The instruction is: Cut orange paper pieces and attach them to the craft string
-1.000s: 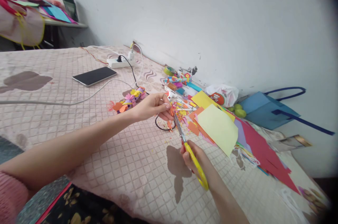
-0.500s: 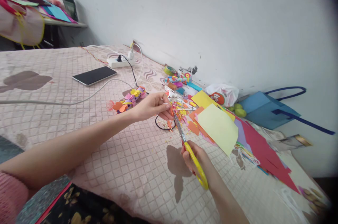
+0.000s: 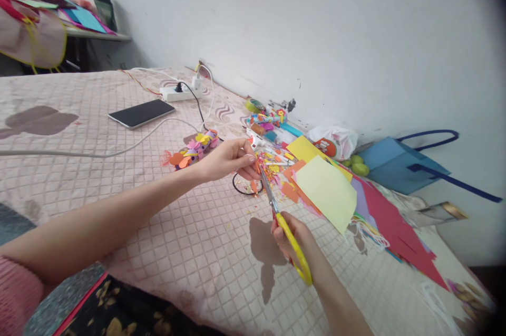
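Between thumb and fingers, my left hand (image 3: 236, 160) pinches a small piece of orange paper (image 3: 258, 168), mostly covered by the fingertips. My right hand (image 3: 294, 238) grips the yellow handles of a pair of scissors (image 3: 269, 192). The blade tips meet the orange paper just beside my left fingertips; whether the blades are parted there is too small to tell. Beneath my left hand lies a black ring or loop (image 3: 237, 188). To its right, colourful paper scraps (image 3: 272, 159) are scattered. Left of the hand rests a purple roll with paper flowers (image 3: 200, 146).
Coloured paper sheets (image 3: 328, 191) spread to the right, with white cord (image 3: 371, 236) beside them. A blue bag (image 3: 403, 164) stands against the wall. At the back left are a dark-screened phone (image 3: 142, 113) and a power strip (image 3: 179, 94) with cables crossing the cloth.
Both hands, the scissors and the orange paper stay almost exactly where they were, with only very slight shifts at the fingers and blade tips.
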Tool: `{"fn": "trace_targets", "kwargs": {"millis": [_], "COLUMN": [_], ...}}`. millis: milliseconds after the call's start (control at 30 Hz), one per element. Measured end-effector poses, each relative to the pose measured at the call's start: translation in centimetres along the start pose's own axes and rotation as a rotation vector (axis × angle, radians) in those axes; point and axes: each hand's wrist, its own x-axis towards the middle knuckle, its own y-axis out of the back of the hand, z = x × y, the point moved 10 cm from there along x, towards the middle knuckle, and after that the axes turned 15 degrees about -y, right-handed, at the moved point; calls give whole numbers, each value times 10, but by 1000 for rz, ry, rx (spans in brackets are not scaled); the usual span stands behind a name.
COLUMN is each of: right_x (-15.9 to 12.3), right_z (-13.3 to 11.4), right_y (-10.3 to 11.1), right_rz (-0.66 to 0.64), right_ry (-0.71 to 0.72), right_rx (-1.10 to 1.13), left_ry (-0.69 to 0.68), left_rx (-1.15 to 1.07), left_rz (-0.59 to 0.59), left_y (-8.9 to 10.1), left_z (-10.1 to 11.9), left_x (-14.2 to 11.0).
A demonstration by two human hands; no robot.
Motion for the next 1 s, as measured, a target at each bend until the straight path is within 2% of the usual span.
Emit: {"fn": "trace_targets", "kwargs": {"millis": [200,733,1000], "right_x": [-3,2,1], "right_z": [-3,-1,1], "right_y": [-1,0,-2], "right_rz": [8,7,-16], "right_ry": [-24,90,-2], "right_rx": [10,-49,5], "left_ry": [1,28,24], "left_rx": [4,20,15], "left_rz": [-4,2,-3], "left_y": [-1,-2,-1], "left_z": [1,0,-2], "left_x": [0,-1,-1]}}
